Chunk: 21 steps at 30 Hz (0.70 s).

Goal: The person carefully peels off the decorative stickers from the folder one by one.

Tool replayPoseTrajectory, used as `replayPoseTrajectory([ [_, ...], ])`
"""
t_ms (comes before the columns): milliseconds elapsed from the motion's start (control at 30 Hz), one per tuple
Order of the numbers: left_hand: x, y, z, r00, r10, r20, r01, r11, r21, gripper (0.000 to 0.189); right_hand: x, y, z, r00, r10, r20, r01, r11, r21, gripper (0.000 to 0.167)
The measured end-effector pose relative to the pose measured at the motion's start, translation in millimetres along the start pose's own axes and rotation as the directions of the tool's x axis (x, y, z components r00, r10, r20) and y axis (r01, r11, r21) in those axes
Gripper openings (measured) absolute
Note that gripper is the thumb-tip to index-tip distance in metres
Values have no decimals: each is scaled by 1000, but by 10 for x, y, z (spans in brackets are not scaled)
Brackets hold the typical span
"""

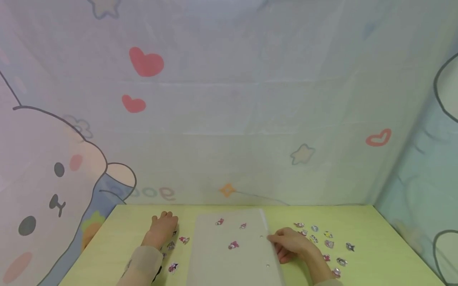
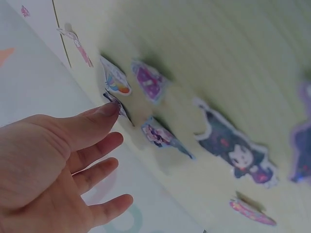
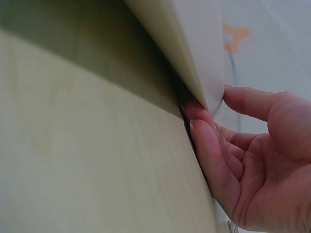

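Observation:
A white sheet (image 1: 214,258) lies at the table's front middle, with two small round marks near its right edge. Three pink character stickers (image 1: 233,245) are on it. My right hand (image 1: 290,243) grips the sheet's right edge; in the right wrist view the thumb is on its upper face and fingers (image 3: 206,141) are tucked beneath the lifted edge. Left of the sheet, my left hand (image 1: 162,230) is among dark and purple stickers (image 2: 238,153). Its thumb pinches a small dark sticker (image 2: 120,108) that stands tilted; the index finger is mostly hidden behind.
Several stickers (image 1: 329,244) are scattered on the yellow-green table (image 1: 379,254) to the right of my right hand. A pink sticker (image 1: 184,239) lies between the left hand and the sheet. A printed cloth (image 1: 250,119) hangs behind the table and at both sides.

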<state>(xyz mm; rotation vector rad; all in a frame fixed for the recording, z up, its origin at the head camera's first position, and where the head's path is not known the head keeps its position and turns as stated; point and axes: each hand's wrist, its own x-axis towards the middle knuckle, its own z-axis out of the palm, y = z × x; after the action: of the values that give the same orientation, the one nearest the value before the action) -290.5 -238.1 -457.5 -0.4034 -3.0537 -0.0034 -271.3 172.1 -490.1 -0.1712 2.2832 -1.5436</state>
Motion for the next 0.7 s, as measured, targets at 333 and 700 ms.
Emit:
replayPoseTrajectory([
  [333, 2, 121, 1, 998, 40, -41, -39, 999, 21, 24, 8, -8, 1, 1000, 0, -4, 0, 1000, -5, 31],
  [700, 56, 618, 78, 993, 105, -52, -108, 992, -58, 20, -12, -14, -2, 1000, 2, 3, -2, 1000, 8, 30],
])
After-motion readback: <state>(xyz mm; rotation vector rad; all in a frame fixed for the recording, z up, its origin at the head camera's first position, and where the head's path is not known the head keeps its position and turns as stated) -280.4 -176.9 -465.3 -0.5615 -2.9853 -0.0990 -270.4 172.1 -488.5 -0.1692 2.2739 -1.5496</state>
